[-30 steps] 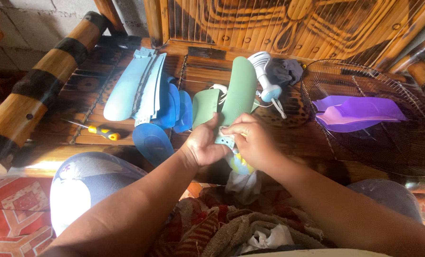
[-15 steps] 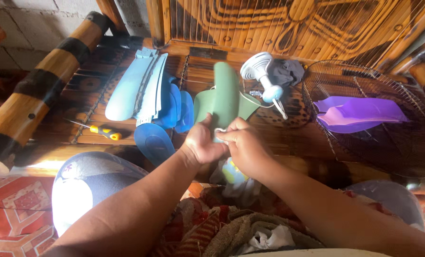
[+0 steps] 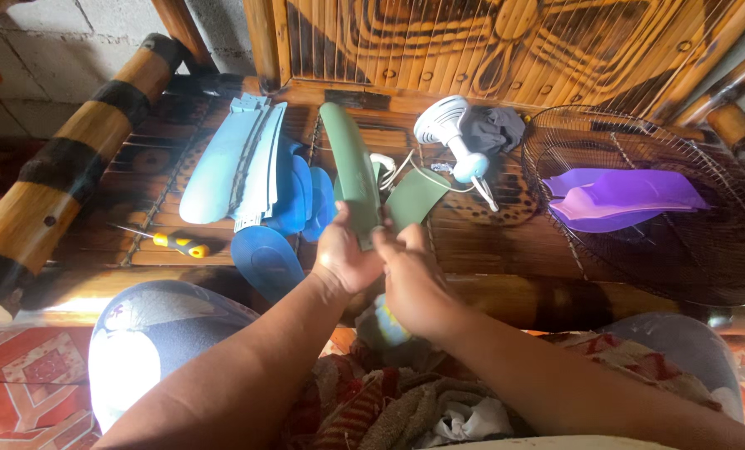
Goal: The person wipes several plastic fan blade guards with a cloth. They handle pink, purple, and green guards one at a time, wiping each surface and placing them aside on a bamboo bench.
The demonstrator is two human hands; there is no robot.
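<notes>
Underneath everything, a slatted bamboo bench surface [image 3: 489, 242] in dark and honey-brown stripes, with a thick banded bamboo armrest [image 3: 72, 158] at the left. At the right, a round dark wire fan guard [image 3: 706, 250] lying flat, two purple plastic fan blades [image 3: 622, 198] resting inside it. At the left centre, a heap of light blue and deeper blue plastic fan blades [image 3: 247, 167], one rounded blue blade [image 3: 264, 258] near the front edge. Held above the middle of the surface, a sage green plastic three-blade fan propeller [image 3: 360, 179], one long blade pointing up and away, another slanting off to the right. Left hand [image 3: 343, 254] gripping the propeller at its hub end, fingers curled around the base of the upright blade. Right hand [image 3: 410, 279] just beside it and touching it, fingers closed on the same hub; exact pinch hidden behind the knuckles. Behind the propeller, a small white fan motor housing [image 3: 452, 129] with a pale blue neck, a white cord trailing from it, a dark grey cloth [image 3: 493, 129] alongside. Near the left front edge, a yellow-handled screwdriver [image 3: 172, 243] lying flat.
</notes>
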